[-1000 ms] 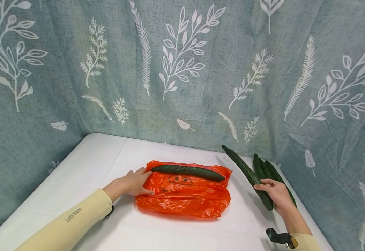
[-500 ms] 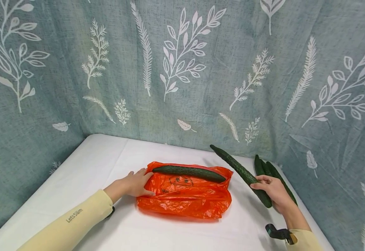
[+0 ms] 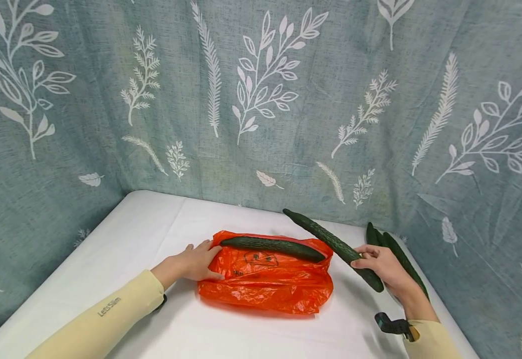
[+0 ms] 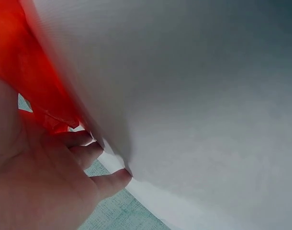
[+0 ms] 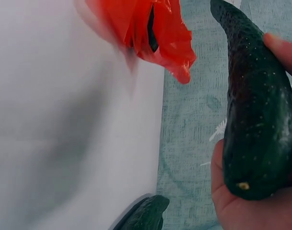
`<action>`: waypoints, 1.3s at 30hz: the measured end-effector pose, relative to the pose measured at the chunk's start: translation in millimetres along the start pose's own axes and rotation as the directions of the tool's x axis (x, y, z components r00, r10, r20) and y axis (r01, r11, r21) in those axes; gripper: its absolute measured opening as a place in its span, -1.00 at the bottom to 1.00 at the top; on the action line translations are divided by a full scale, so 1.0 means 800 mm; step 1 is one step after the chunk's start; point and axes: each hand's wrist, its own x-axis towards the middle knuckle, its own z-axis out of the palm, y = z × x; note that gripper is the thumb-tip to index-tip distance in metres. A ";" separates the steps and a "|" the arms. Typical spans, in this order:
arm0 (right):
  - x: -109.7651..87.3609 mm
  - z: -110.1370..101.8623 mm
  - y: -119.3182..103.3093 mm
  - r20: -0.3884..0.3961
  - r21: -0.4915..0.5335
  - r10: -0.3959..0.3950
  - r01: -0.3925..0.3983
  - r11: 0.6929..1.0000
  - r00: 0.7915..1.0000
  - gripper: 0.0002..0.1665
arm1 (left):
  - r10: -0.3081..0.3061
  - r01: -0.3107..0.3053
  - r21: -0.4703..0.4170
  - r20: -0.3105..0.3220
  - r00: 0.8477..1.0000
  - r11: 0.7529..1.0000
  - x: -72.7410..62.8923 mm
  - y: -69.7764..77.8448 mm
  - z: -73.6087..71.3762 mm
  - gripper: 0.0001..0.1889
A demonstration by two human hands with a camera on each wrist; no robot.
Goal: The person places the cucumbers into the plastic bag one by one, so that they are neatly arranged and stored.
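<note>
My right hand (image 3: 380, 267) grips a long dark green cucumber (image 3: 328, 238) near its thicker end. The cucumber slants up and to the left, raised above the table, its far part overlapping the bag's right corner in the head view. A red plastic bag (image 3: 270, 294) lies in the middle with another cucumber (image 3: 272, 246) stretched along its top opening. At the bag's left end my left hand (image 3: 195, 262) rests with spread fingers, touching the plastic; in the left wrist view its fingertips (image 4: 122, 177) meet the white table surface.
Several more cucumbers (image 3: 397, 252) lie at the table's right edge, partly hidden behind my right hand. The white-covered table (image 3: 153, 224) ends at a leaf-patterned blue-green curtain (image 3: 184, 169) at the back and sides.
My right hand has carried its cucumber to the left, so its tip now reaches over the bag's right side in view. The left hand has stayed at the bag.
</note>
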 end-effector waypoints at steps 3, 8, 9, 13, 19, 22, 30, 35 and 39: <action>0.003 0.002 -0.004 0.025 -0.008 -0.034 0.034 0.999 0.999 -0.37 | -0.002 0.002 0.005 0.000 1.000 1.000 0.001 -0.001 0.001 -0.02; 0.010 0.006 -0.016 0.068 -0.039 -0.051 0.054 0.998 0.996 -0.42 | -0.009 0.009 0.002 0.006 1.000 1.000 0.002 -0.001 0.001 -0.02; 0.011 0.007 -0.019 0.076 -0.047 -0.054 0.058 0.997 0.996 -0.42 | -0.010 0.010 0.003 0.006 1.000 1.000 0.002 -0.001 0.001 -0.02; 0.014 0.011 -0.029 0.124 -0.044 -0.081 0.087 0.995 0.989 -0.42 | -0.014 0.014 0.002 0.009 1.000 1.000 0.002 -0.001 0.001 -0.02; 0.020 0.020 -0.038 0.197 -0.018 -0.134 0.140 0.990 0.971 -0.43 | -0.017 0.017 -0.004 0.012 1.000 1.000 0.002 -0.002 0.001 -0.02; 0.025 0.025 -0.040 0.219 -0.016 -0.154 0.162 0.987 0.963 -0.46 | -0.016 0.016 -0.008 0.011 1.000 1.000 0.001 -0.001 -0.001 -0.01; 0.039 0.044 -0.048 0.294 0.016 -0.195 0.199 0.980 0.936 -0.59 | -0.017 0.017 -0.001 -0.012 1.000 1.000 0.001 -0.001 -0.001 0.05; 0.043 0.053 -0.059 0.343 0.016 -0.218 0.227 0.974 0.914 -0.61 | -0.013 0.012 -0.015 -0.023 1.000 1.000 0.000 -0.001 -0.003 0.06; 0.047 0.058 -0.066 0.372 -0.005 -0.210 0.228 0.974 0.904 -0.61 | -0.012 0.012 -0.023 -0.029 0.999 1.000 -0.001 -0.002 -0.003 0.09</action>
